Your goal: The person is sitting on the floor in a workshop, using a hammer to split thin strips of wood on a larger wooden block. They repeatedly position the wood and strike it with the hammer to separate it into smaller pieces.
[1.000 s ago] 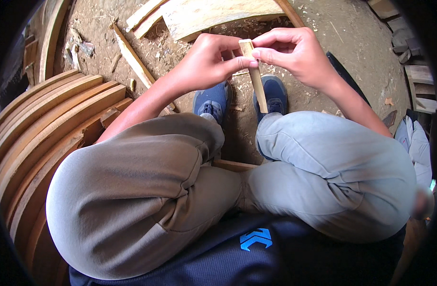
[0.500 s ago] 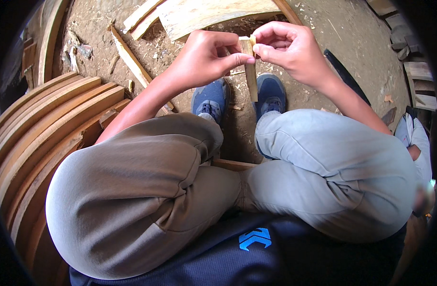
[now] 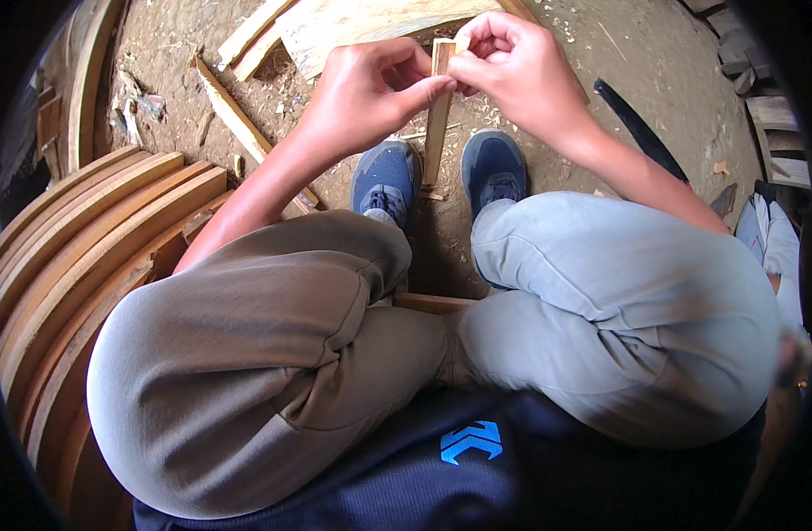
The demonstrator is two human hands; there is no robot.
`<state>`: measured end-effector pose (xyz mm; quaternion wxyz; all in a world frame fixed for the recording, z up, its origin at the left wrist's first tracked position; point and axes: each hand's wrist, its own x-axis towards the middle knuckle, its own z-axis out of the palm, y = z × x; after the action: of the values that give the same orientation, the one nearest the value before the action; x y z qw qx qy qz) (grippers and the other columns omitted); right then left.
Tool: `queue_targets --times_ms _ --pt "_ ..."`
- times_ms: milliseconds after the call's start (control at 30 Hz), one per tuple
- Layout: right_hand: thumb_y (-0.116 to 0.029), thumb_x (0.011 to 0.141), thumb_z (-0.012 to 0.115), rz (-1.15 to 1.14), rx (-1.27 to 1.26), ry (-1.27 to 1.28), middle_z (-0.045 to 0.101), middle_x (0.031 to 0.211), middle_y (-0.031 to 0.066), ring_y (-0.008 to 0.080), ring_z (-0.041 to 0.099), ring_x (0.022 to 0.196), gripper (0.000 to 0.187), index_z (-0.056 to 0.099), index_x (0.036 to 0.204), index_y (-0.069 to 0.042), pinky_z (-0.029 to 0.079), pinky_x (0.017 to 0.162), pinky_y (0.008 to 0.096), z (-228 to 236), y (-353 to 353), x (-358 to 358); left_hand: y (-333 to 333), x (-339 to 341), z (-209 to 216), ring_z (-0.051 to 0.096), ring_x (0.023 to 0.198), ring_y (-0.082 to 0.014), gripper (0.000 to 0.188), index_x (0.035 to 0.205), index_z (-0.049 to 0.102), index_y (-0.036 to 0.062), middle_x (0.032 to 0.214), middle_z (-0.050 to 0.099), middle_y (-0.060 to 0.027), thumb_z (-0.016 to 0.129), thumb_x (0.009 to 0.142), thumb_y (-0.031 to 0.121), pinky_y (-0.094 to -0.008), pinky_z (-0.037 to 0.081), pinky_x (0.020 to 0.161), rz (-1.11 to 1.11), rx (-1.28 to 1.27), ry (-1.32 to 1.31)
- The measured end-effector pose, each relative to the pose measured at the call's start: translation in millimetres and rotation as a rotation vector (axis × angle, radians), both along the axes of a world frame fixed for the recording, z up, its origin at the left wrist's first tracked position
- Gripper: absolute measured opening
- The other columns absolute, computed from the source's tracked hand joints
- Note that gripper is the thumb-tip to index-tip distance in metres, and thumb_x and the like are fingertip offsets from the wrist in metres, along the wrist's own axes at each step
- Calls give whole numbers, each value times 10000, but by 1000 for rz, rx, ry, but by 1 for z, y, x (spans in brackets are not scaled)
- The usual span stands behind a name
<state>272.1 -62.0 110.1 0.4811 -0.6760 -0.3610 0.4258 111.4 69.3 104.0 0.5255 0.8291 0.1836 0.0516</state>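
Beyond my knees, both hands meet at the upper end of a narrow wooden strip [image 3: 437, 133]. It hangs lengthwise between my two blue shoes [image 3: 386, 177], slightly tilted. My left hand [image 3: 366, 93] is closed on the strip, with the thumb along its near side and the other fingers partly hidden behind. My right hand [image 3: 523, 75] is pinched at the strip's top right edge. A small pale sliver of wood [image 3: 462, 42] shows at those fingertips; whether it is joined to the strip I cannot tell.
Curved wooden boards [image 3: 87, 243] are stacked at my left. A broad pale plank [image 3: 362, 35] lies ahead on the dirt floor, with a long wood offcut [image 3: 238, 115] left of it. A dark curved object [image 3: 641, 133] lies beyond my right forearm. Another person's clothed limb [image 3: 782, 243] shows far right.
Both hands have moved a little farther away and to the left, carrying the strip. Its lower end has swung left, from beside the right shoe to nearer the left one.
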Motion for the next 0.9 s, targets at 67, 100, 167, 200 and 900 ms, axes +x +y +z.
queue_targets --times_ms 67,100,167,200,900 --pt "-82 909 677 -7 11 -40 667 844 55 114 656 756 107 625 933 8 545 692 265 2 1 1 0 1 2 703 746 -121 223 915 684 -24 773 705 -73 722 933 195 -278 574 644 1 -5 7" --pt "-86 903 687 -17 15 -95 663 807 50 108 635 724 107 639 886 7 517 651 257 10 3 -1 1 0 2 705 753 -125 225 916 675 -26 782 705 -76 717 937 194 -282 579 647 -5 13 -6" --pt "-91 894 694 -30 32 -210 659 761 54 104 616 684 120 653 842 9 492 604 254 15 4 -3 1 1 1 709 766 -133 227 917 658 -30 802 704 -83 706 946 191 -290 588 655 -21 48 -34" --pt "-91 892 691 -33 45 -271 660 753 64 106 619 676 118 652 845 11 495 599 259 15 4 -2 1 1 1 711 773 -135 229 916 650 -28 807 702 -83 703 949 192 -290 589 652 -21 48 -31" --pt "-72 937 636 -392 103 9 679 774 131 181 687 652 136 599 886 47 583 588 286 6 8 31 11 -5 -5 623 695 -115 170 1063 532 -19 935 606 -109 582 1016 137 -255 533 532 129 -100 -365"
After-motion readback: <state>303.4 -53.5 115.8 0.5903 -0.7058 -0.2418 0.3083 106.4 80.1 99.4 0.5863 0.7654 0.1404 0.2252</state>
